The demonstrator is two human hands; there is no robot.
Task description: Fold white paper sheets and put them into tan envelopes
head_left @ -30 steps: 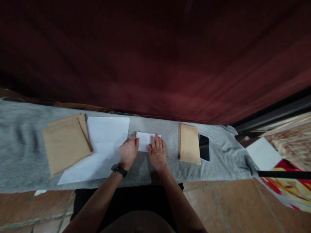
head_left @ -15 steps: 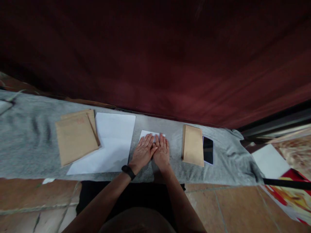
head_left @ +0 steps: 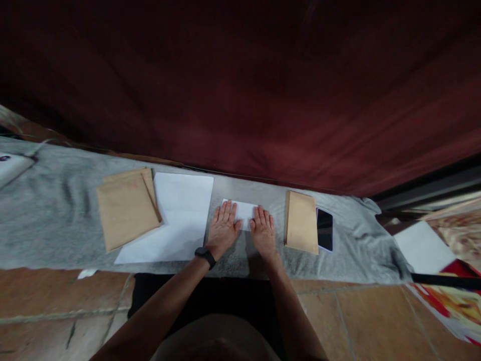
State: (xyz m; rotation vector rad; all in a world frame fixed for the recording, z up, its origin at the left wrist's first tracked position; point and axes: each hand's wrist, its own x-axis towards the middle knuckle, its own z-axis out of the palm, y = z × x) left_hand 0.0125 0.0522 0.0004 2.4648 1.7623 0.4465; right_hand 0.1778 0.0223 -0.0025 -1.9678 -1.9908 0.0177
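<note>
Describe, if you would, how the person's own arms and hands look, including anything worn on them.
The left hand and right hand are ungloved. A black watch or band circles the left wrist; the right wrist shows nothing worn. No sleeve shows on the left forearm or right forearm. No rings can be made out.

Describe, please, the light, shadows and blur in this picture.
All in the head view: dim light, the dark red surface almost black at its top; soft shadow on the grey cloth beside the right hand; faint marks on the leftmost envelope too blurred to read.
</note>
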